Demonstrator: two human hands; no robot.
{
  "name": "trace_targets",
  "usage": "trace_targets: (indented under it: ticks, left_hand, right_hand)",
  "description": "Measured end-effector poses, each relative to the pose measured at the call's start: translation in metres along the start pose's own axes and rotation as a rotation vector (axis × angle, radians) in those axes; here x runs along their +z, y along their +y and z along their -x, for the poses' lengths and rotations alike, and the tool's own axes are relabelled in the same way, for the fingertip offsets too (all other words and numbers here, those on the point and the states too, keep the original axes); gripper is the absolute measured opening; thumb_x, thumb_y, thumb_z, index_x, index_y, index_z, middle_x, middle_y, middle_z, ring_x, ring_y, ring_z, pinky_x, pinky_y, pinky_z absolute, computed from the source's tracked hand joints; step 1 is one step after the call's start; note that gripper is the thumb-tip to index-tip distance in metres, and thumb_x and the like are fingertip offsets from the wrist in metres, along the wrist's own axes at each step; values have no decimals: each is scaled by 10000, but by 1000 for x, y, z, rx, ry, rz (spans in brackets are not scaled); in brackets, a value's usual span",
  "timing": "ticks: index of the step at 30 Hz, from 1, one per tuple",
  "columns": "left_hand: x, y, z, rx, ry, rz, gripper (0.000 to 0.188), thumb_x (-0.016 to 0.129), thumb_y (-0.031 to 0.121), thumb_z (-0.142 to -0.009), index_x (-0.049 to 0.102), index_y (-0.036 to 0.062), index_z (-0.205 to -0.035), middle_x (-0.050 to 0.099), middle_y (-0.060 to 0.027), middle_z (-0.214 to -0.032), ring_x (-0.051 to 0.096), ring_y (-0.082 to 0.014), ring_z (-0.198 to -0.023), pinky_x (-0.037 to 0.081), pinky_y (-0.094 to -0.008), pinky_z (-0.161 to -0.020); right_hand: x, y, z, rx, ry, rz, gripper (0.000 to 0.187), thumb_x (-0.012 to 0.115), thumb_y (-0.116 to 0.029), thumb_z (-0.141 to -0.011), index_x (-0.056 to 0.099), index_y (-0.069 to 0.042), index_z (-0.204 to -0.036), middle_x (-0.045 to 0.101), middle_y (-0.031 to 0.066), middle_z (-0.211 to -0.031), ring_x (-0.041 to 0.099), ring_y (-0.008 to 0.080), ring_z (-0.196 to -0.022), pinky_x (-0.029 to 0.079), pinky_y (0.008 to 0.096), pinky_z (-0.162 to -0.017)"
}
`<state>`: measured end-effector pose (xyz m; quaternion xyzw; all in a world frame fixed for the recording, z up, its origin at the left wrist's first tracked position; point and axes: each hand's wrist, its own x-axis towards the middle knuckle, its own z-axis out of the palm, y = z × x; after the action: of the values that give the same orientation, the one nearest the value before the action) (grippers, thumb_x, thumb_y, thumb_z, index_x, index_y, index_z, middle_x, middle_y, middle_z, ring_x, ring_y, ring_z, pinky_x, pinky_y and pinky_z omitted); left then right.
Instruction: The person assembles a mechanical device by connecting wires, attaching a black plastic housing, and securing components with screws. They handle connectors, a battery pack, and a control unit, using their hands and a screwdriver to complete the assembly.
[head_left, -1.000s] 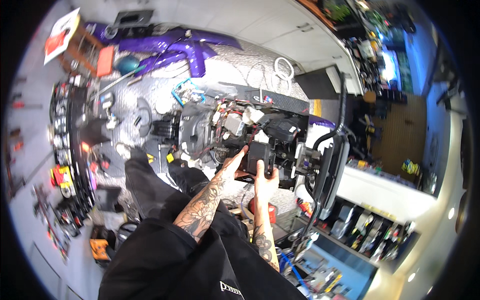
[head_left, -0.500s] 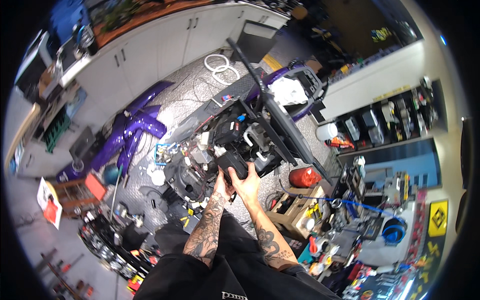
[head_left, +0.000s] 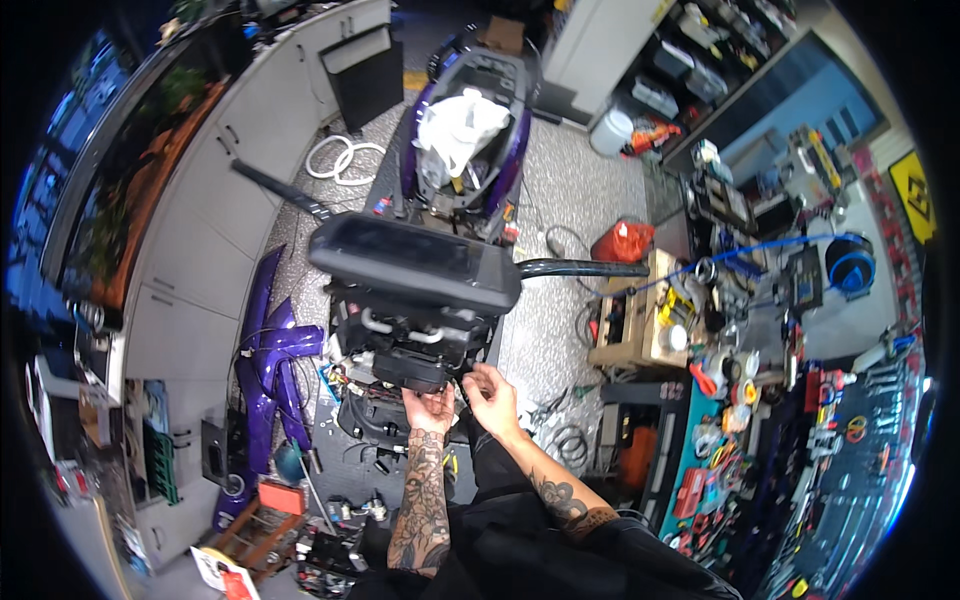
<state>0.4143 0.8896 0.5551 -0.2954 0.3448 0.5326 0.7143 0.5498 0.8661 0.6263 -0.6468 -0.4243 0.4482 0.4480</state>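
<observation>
The black box lies just ahead, long axis crosswise. My left hand, nearer, meets its near edge; my right hand half-curls beside its right end. Both grips: cannot tell.

On my left I see glossy purple panels by white cabinets, with white rings farther off, and on my right a red bag near a wooden crate.

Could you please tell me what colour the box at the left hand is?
The box is black, best seen in the head view.
</observation>
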Motion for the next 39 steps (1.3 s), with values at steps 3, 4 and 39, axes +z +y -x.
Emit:
trace_targets:
  ticks: [3,4,39]
  left_hand:
    - [0,0,7,87,39,26,431,596,514,-975,750,112,-945,785,-50,-910,755,-247,-830,661,-432,-786]
    - [0,2,11,82,25,15,426,598,502,-974,749,104,-947,783,-56,-908,753,-250,-831,662,-429,-790]
    - [7,35,76,132,247,-445,561,631,461,-1014,605,0,-1331,618,-206,-1330,626,-364,-1220,578,-471,-1042]
  right_hand:
    - [-5,11,5,208,-17,132,267,711,-134,-970,719,30,-1181,786,152,-1024,750,161,-924,593,304,-843]
    - [-1,19,4,209,-38,113,265,726,-131,-956,719,32,-1165,787,145,-987,754,163,-910,592,305,-825]
    - [-27,91,-15,232,-219,-373,113,716,-81,-958,732,3,-1031,698,16,-888,631,88,-836,510,278,-751]
